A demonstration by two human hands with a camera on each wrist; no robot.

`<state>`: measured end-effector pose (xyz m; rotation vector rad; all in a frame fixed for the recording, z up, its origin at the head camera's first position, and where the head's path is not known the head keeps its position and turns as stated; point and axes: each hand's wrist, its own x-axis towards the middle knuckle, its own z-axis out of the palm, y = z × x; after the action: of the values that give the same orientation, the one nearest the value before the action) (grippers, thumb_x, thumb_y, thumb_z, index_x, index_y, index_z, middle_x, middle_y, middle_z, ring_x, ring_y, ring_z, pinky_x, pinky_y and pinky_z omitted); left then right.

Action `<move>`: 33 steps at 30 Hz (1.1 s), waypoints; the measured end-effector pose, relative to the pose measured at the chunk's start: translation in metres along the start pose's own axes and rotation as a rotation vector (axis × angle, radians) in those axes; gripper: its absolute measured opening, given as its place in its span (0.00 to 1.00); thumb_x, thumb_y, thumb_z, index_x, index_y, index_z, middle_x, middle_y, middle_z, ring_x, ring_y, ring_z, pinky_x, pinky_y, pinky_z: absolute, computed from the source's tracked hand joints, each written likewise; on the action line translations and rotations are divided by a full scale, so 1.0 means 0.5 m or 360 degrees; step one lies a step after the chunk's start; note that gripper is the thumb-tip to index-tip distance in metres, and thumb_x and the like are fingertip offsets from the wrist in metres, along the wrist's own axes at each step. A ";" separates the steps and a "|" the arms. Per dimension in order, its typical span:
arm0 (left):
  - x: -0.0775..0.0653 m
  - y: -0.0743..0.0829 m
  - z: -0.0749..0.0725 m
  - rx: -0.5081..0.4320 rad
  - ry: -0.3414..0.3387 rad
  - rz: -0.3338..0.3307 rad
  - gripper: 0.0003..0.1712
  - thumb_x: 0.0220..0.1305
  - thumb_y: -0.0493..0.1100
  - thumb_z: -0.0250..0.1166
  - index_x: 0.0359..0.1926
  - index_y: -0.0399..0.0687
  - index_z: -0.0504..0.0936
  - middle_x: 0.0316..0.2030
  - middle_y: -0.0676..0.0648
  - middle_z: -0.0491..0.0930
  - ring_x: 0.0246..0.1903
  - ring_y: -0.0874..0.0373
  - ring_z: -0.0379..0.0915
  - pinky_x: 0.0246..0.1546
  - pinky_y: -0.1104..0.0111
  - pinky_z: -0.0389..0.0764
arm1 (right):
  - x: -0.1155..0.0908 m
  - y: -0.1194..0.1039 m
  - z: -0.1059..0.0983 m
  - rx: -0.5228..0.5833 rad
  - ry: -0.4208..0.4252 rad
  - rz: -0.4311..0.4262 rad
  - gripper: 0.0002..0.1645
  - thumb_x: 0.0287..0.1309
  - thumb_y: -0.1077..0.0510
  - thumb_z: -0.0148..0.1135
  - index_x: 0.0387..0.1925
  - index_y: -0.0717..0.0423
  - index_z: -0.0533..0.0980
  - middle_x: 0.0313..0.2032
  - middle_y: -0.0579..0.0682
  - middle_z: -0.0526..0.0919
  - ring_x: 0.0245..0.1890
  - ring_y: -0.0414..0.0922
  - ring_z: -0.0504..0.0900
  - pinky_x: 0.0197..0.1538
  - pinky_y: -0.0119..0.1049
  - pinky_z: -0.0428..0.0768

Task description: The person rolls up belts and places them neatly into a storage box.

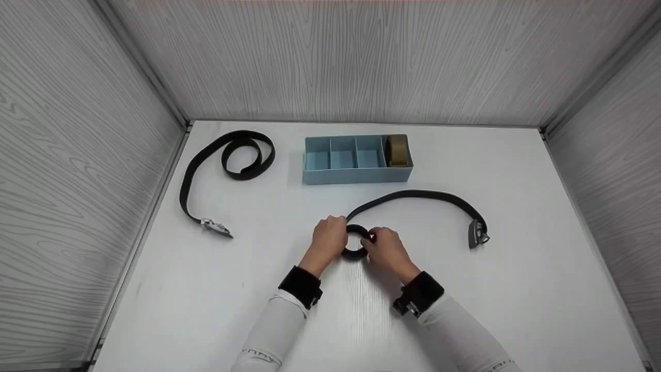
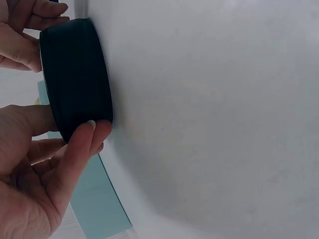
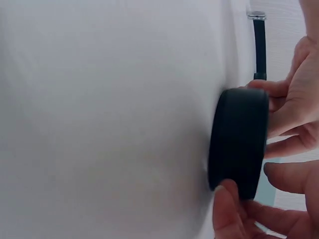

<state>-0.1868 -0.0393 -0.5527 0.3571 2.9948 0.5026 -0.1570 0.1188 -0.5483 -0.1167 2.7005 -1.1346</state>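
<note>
A black belt (image 1: 355, 254) lies on the white table in front of me, one end wound into a tight ring. From the ring its strap arcs away to the right, ending in a grey metal buckle (image 1: 477, 235). My left hand (image 1: 329, 238) grips the ring's left side, where the strap leaves it. On the opposite side, my right hand (image 1: 390, 252) pinches the ring between thumb and fingers. The left wrist view shows the coil (image 2: 77, 79) standing on its edge, with fingers of the left hand (image 2: 45, 169) on its outer face.
Farther back is a blue box (image 1: 356, 176) with several compartments; a roll of brown tape (image 1: 396, 150) fills the rightmost. A second black belt (image 1: 192, 170), loosely coiled, lies at the left with its silver buckle (image 1: 217, 228) toward me. Wood-grain panels (image 1: 330, 67) enclose the table's back and sides.
</note>
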 end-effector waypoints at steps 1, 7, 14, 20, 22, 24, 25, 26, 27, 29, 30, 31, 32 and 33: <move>0.000 0.000 0.001 -0.0006 0.0002 -0.0003 0.04 0.58 0.31 0.61 0.31 0.38 0.82 0.30 0.39 0.84 0.30 0.43 0.81 0.31 0.55 0.79 | -0.004 -0.002 0.002 -0.0007 -0.0010 0.0018 0.12 0.62 0.59 0.63 0.40 0.67 0.79 0.25 0.50 0.79 0.24 0.44 0.79 0.31 0.39 0.77; 0.000 0.000 -0.002 -0.0032 0.0012 -0.0007 0.05 0.59 0.31 0.60 0.31 0.39 0.83 0.31 0.39 0.84 0.32 0.43 0.82 0.33 0.55 0.79 | -0.016 -0.011 0.015 -0.0173 0.0028 -0.0056 0.14 0.60 0.60 0.63 0.40 0.70 0.75 0.33 0.59 0.77 0.39 0.55 0.78 0.45 0.48 0.76; 0.006 -0.003 -0.014 -0.0009 -0.0007 -0.0045 0.07 0.60 0.38 0.66 0.28 0.39 0.83 0.29 0.40 0.83 0.30 0.44 0.81 0.31 0.56 0.80 | 0.002 -0.014 0.015 -0.0160 0.0031 -0.0117 0.12 0.54 0.67 0.61 0.41 0.69 0.77 0.33 0.59 0.77 0.38 0.54 0.76 0.45 0.49 0.75; 0.006 -0.014 -0.013 -0.0030 -0.0040 -0.0038 0.09 0.61 0.41 0.67 0.28 0.40 0.84 0.29 0.40 0.84 0.30 0.45 0.82 0.29 0.56 0.80 | 0.014 -0.008 0.017 -0.0104 0.0014 -0.0152 0.16 0.53 0.71 0.59 0.46 0.68 0.79 0.36 0.59 0.77 0.39 0.53 0.77 0.47 0.49 0.76; 0.006 -0.015 -0.012 -0.0047 -0.0041 -0.0034 0.08 0.61 0.39 0.67 0.28 0.40 0.84 0.29 0.40 0.84 0.30 0.45 0.82 0.30 0.56 0.80 | 0.015 -0.003 0.018 -0.0078 0.0033 -0.0130 0.16 0.56 0.70 0.60 0.47 0.69 0.78 0.37 0.59 0.78 0.40 0.53 0.77 0.47 0.47 0.76; 0.005 -0.014 -0.011 -0.0062 -0.0022 -0.0036 0.07 0.61 0.38 0.66 0.27 0.40 0.84 0.29 0.40 0.84 0.30 0.44 0.81 0.30 0.55 0.80 | 0.012 -0.001 0.018 -0.0048 0.0057 -0.0086 0.16 0.58 0.67 0.60 0.48 0.70 0.77 0.37 0.59 0.77 0.40 0.53 0.78 0.47 0.46 0.77; 0.005 -0.014 -0.010 -0.0071 -0.0012 -0.0041 0.07 0.60 0.37 0.65 0.27 0.40 0.83 0.29 0.40 0.84 0.30 0.44 0.81 0.30 0.55 0.80 | 0.010 0.000 0.018 -0.0028 0.0064 -0.0058 0.16 0.59 0.66 0.61 0.49 0.71 0.76 0.37 0.59 0.77 0.40 0.53 0.78 0.46 0.45 0.77; 0.004 -0.013 -0.009 -0.0078 0.0000 -0.0043 0.07 0.60 0.36 0.64 0.26 0.40 0.83 0.28 0.40 0.84 0.29 0.44 0.81 0.29 0.55 0.80 | 0.007 0.000 0.018 -0.0005 0.0061 -0.0025 0.17 0.60 0.65 0.61 0.49 0.72 0.76 0.37 0.58 0.77 0.39 0.52 0.77 0.45 0.45 0.77; 0.004 -0.012 -0.009 -0.0082 0.0011 -0.0046 0.07 0.59 0.36 0.64 0.25 0.40 0.83 0.28 0.40 0.83 0.29 0.44 0.81 0.29 0.56 0.80 | 0.003 0.000 0.018 0.0001 0.0062 -0.0002 0.18 0.61 0.64 0.62 0.49 0.72 0.75 0.37 0.59 0.77 0.39 0.52 0.77 0.45 0.45 0.77; 0.004 -0.012 -0.007 -0.0075 0.0024 -0.0051 0.07 0.58 0.35 0.62 0.25 0.40 0.83 0.27 0.40 0.83 0.28 0.45 0.81 0.28 0.56 0.80 | -0.003 -0.002 0.018 -0.0006 0.0059 0.0023 0.20 0.62 0.62 0.62 0.51 0.73 0.74 0.38 0.60 0.77 0.40 0.53 0.78 0.46 0.46 0.76; 0.004 -0.012 -0.006 -0.0067 0.0028 -0.0050 0.07 0.57 0.35 0.62 0.24 0.40 0.83 0.27 0.40 0.83 0.27 0.45 0.81 0.28 0.56 0.80 | -0.005 -0.003 0.020 -0.0021 0.0058 0.0016 0.20 0.62 0.62 0.61 0.50 0.73 0.74 0.38 0.60 0.78 0.41 0.54 0.78 0.46 0.47 0.76; 0.004 -0.013 -0.006 -0.0057 0.0025 -0.0046 0.07 0.56 0.36 0.63 0.24 0.40 0.82 0.26 0.41 0.83 0.27 0.45 0.81 0.28 0.56 0.79 | -0.006 -0.003 0.021 -0.0035 0.0057 0.0007 0.19 0.62 0.62 0.61 0.50 0.72 0.74 0.38 0.61 0.78 0.41 0.55 0.78 0.46 0.48 0.76; 0.005 -0.013 -0.006 -0.0044 0.0016 -0.0038 0.06 0.56 0.36 0.63 0.24 0.40 0.82 0.26 0.41 0.83 0.27 0.46 0.81 0.28 0.57 0.79 | -0.007 -0.004 0.022 -0.0056 0.0061 -0.0008 0.18 0.62 0.63 0.60 0.50 0.72 0.74 0.38 0.62 0.78 0.42 0.56 0.78 0.47 0.48 0.76; 0.005 -0.014 -0.007 -0.0034 0.0007 -0.0030 0.05 0.55 0.36 0.64 0.24 0.40 0.82 0.26 0.41 0.82 0.27 0.46 0.80 0.28 0.57 0.79 | -0.007 -0.005 0.022 -0.0077 0.0073 -0.0029 0.18 0.62 0.63 0.59 0.49 0.72 0.75 0.38 0.63 0.78 0.43 0.57 0.78 0.48 0.49 0.76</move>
<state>-0.1911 -0.0460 -0.5519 0.3261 2.9915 0.5340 -0.1510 0.1099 -0.5536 -0.1249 2.7736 -1.0903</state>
